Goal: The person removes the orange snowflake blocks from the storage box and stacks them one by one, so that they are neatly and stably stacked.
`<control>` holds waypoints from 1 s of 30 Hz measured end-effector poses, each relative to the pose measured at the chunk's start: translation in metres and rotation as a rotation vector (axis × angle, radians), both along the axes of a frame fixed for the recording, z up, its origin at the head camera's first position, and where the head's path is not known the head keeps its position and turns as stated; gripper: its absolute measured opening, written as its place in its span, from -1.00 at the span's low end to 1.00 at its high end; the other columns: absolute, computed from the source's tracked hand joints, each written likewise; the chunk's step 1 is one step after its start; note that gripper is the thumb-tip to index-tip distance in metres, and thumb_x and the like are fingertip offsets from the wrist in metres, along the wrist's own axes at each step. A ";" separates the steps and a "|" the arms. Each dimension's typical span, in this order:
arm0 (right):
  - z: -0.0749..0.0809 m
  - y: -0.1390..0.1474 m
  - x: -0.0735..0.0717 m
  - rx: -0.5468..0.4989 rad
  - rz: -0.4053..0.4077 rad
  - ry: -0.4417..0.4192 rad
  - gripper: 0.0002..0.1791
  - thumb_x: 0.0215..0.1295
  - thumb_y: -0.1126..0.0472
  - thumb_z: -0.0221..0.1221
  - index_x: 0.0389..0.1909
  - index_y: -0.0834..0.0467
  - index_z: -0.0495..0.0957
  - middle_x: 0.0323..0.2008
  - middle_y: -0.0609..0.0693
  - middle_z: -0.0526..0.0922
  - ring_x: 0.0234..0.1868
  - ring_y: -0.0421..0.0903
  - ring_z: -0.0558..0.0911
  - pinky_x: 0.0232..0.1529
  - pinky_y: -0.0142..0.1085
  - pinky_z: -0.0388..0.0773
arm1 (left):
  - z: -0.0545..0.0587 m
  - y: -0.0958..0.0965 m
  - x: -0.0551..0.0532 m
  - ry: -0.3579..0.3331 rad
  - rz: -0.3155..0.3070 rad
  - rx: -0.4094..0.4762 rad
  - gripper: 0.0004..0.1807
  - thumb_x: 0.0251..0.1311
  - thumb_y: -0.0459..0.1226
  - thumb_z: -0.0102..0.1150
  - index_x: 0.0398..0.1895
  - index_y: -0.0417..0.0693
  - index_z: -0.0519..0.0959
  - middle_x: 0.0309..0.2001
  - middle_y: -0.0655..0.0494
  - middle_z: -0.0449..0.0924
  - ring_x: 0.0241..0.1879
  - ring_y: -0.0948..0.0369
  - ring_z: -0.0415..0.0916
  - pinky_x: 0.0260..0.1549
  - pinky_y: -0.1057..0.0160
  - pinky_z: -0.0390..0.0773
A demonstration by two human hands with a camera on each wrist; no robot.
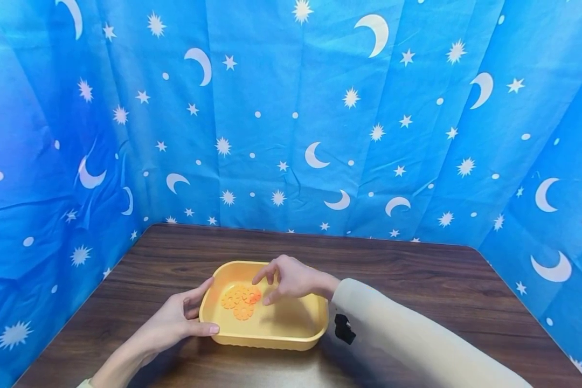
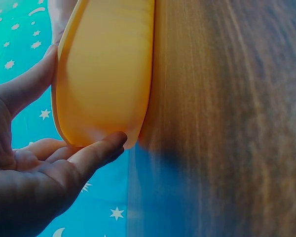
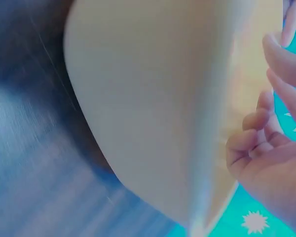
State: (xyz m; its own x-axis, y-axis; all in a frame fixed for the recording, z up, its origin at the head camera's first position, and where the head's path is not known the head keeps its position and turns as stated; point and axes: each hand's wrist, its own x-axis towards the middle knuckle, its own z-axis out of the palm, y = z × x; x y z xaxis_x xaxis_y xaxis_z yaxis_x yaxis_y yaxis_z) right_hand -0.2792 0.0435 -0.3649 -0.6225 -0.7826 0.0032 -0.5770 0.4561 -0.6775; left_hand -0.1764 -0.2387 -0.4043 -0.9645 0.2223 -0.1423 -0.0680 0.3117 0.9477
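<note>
A yellow plastic tub [image 1: 286, 323] with rounded corners sits on the table. Several orange notched discs [image 1: 243, 311] lie overlapping on the left part of its floor. My left hand [image 1: 167, 320] holds the tub's left end, thumb along the near side and a finger at the far rim; the left wrist view shows these fingers against the tub wall [image 2: 106, 74]. Over the tub's interior reaches my right hand [image 1: 293, 277], thumb and index finger apart just right of the discs. Its other fingers [image 3: 241, 143] bend loosely in the right wrist view, with nothing seen in them.
The tub stands on a dark wood-grain table [image 1: 402, 269]. Blue cloth [image 1: 271, 108] printed with moons and stars hangs behind the table and along both sides. A small black object [image 1: 344, 328] shows beside the right sleeve [image 1: 407, 328].
</note>
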 end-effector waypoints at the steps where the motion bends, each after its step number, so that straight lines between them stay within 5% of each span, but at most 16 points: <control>1: 0.004 0.000 -0.001 0.004 0.018 0.003 -0.55 0.16 0.33 0.54 0.10 0.22 0.75 -0.19 0.26 0.67 -0.62 -0.20 0.31 -0.53 -0.39 0.29 | 0.000 0.000 0.000 0.001 -0.002 0.000 0.15 0.17 -0.26 0.59 0.69 -0.22 0.02 0.57 -0.42 0.14 0.39 -0.33 0.38 0.13 -0.10 0.63; 7: 0.015 -0.011 -0.010 0.021 0.103 -0.021 -0.54 0.17 0.37 0.53 0.12 0.22 0.75 -0.24 0.32 0.65 -0.49 -0.13 0.40 -0.49 -0.41 0.30 | 0.000 -0.001 0.001 0.000 -0.003 -0.011 0.15 0.17 -0.25 0.59 0.70 -0.21 0.02 0.56 -0.43 0.14 0.40 -0.35 0.36 0.12 -0.11 0.64; 16: 0.010 -0.038 -0.019 0.052 0.176 -0.065 -0.52 0.16 0.42 0.51 0.15 0.27 0.71 -0.38 0.15 0.56 -0.41 -0.22 0.44 -0.41 -0.44 0.37 | 0.002 -0.001 0.000 -0.006 -0.018 -0.002 0.14 0.18 -0.26 0.58 0.69 -0.25 0.02 0.56 -0.42 0.14 0.41 -0.35 0.34 0.12 -0.08 0.65; 22: 0.002 -0.051 -0.022 0.071 0.162 -0.063 -0.50 0.18 0.40 0.51 0.17 0.29 0.70 -0.53 -0.05 0.49 -0.47 -0.21 0.43 -0.43 -0.44 0.36 | 0.002 -0.001 0.000 -0.007 -0.032 0.010 0.14 0.20 -0.25 0.57 0.69 -0.25 0.01 0.56 -0.43 0.15 0.42 -0.35 0.33 0.11 -0.06 0.66; 30: -0.009 -0.057 -0.021 0.094 0.107 -0.084 -0.46 0.15 0.35 0.55 0.19 0.25 0.69 -0.54 -0.06 0.53 -0.48 -0.21 0.46 -0.44 -0.45 0.39 | 0.003 -0.001 0.001 -0.012 -0.009 -0.009 0.13 0.19 -0.24 0.57 0.69 -0.23 0.04 0.55 -0.43 0.17 0.40 -0.35 0.35 0.10 -0.06 0.67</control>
State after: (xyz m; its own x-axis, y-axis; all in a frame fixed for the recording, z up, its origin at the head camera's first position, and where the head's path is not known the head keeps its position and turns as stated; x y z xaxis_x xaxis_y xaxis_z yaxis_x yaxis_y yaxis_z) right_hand -0.2999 -0.0138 -0.3741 -0.5303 -0.8390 -0.1219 -0.5691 0.4589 -0.6823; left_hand -0.1756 -0.2392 -0.4013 -0.9607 0.2300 -0.1556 -0.0762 0.3206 0.9442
